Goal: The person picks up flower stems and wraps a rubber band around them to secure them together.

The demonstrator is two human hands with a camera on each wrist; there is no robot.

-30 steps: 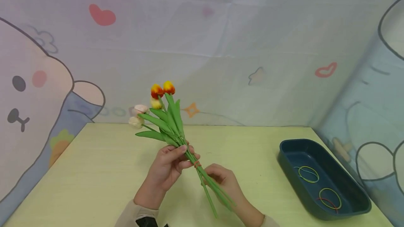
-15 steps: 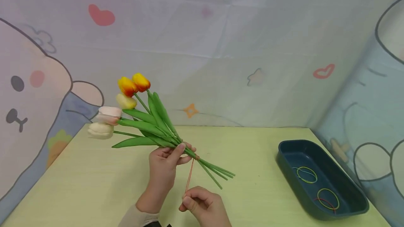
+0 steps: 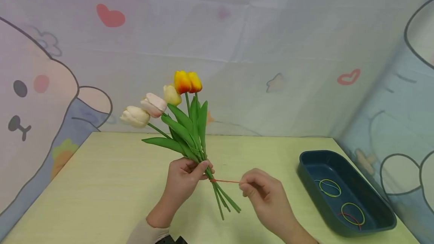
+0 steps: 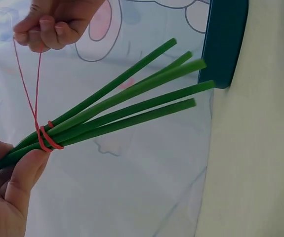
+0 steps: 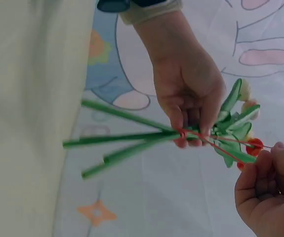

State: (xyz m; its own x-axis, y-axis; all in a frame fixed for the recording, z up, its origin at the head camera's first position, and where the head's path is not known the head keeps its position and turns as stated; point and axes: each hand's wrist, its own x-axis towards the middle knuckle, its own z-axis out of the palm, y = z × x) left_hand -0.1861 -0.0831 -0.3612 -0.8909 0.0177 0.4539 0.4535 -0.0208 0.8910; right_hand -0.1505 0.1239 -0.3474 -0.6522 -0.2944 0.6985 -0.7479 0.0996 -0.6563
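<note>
My left hand (image 3: 185,179) grips a bunch of tulips (image 3: 183,129) by the stems, in front of the wall cloth. The blooms are white, pale pink, pale yellow and yellow-red, above long green leaves. A red rubber band (image 4: 47,138) is wound round the green stems (image 4: 132,94) just below the left thumb. One loop of it is stretched out, and my right hand (image 3: 266,199) pinches its end, to the right of the stems in the head view. In the right wrist view the stretched band (image 5: 225,149) runs from the stems to the right fingers (image 5: 265,173).
A dark blue tray (image 3: 339,219) stands at the right of the pale table (image 3: 101,199). Several rubber bands lie in it, among them a yellow band (image 3: 352,203) with a red one across it. A printed cloth (image 3: 237,48) hangs behind the table.
The right hand came off the stems, drew the band out toward the front, then swung it round to the right. The bunch tipped left, then back more upright.
</note>
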